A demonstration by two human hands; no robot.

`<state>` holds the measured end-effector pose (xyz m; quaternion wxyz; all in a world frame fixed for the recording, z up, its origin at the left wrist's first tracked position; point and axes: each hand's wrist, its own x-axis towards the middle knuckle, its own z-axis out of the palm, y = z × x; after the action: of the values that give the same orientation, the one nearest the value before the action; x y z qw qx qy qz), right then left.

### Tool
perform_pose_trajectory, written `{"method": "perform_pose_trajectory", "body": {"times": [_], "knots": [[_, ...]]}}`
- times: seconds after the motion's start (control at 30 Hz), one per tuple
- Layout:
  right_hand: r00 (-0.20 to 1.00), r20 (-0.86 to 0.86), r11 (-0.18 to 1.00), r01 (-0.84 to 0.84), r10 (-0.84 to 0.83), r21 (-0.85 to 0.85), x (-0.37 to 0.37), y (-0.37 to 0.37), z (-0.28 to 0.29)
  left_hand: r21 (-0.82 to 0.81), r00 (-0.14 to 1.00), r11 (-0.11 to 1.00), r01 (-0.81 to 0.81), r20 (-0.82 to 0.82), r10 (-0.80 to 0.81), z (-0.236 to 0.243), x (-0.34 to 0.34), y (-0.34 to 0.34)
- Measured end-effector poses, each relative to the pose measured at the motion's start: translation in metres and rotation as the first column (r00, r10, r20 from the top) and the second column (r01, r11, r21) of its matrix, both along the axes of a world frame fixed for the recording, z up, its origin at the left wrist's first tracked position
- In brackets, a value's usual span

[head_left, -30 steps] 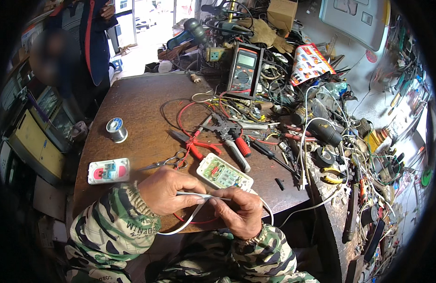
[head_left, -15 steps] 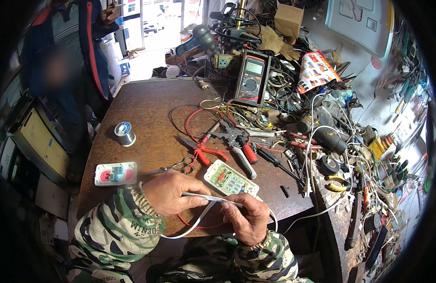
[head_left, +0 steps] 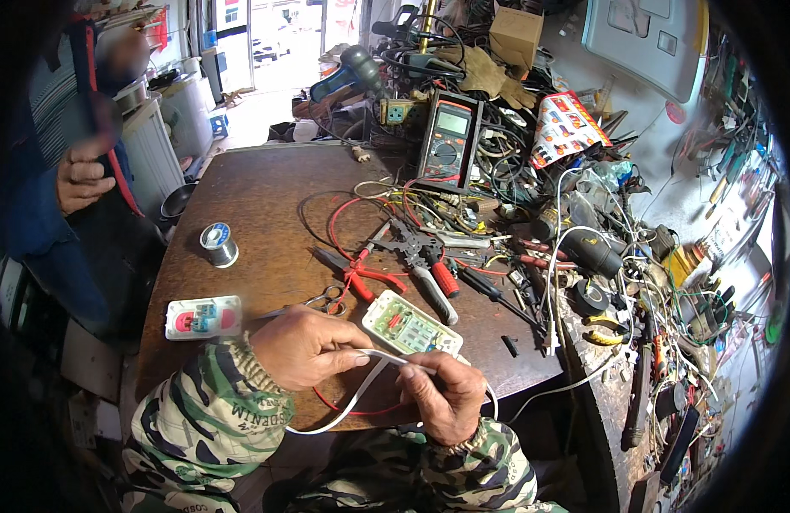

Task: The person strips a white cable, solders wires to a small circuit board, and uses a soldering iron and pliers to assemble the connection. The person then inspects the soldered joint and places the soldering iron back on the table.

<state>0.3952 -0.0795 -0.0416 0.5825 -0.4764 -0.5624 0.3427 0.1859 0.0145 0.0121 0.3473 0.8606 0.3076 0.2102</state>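
Note:
A white flat cable [head_left: 386,355] runs between my two hands at the table's near edge. My left hand [head_left: 305,349] pinches it between thumb and fingers. My right hand [head_left: 446,395] grips it a short way to the right, and the cable loops down below both hands. Just beyond them lies an opened white plastic housing [head_left: 412,323] with metal contacts and red parts inside. Left of my left hand sits a second white shell [head_left: 203,318] with pink and blue parts. Scissors [head_left: 322,301], partly hidden by my left hand, lie behind it.
Red-handled pliers [head_left: 356,274], a wire stripper [head_left: 416,256] and a solder spool [head_left: 219,244] lie on the wooden table [head_left: 258,197]. A multimeter [head_left: 449,141] stands at the back. Tangled cables and tools crowd the right. Another person's hand [head_left: 83,178] is at the left.
The cable between my hands now bows upward slightly, while both hands keep hold of it. The other person has shifted left, with a hand now lower. The view has moved slightly.

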Motion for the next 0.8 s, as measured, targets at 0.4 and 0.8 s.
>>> {"method": "perform_pose_trajectory", "body": {"times": [0.4,0.8], "knots": [[0.99,0.13,0.997,-0.059,0.053,0.048,0.001,0.006,-0.003,-0.146,1.0,0.989,0.008,0.011,-0.007,0.007,-0.002,-0.003],[0.984,-0.167,0.983,0.082,-0.055,0.161,0.0,0.007,-0.018,-0.055,0.996,0.995,0.081,0.035,-0.079,-0.007,-0.005,0.006]]}}
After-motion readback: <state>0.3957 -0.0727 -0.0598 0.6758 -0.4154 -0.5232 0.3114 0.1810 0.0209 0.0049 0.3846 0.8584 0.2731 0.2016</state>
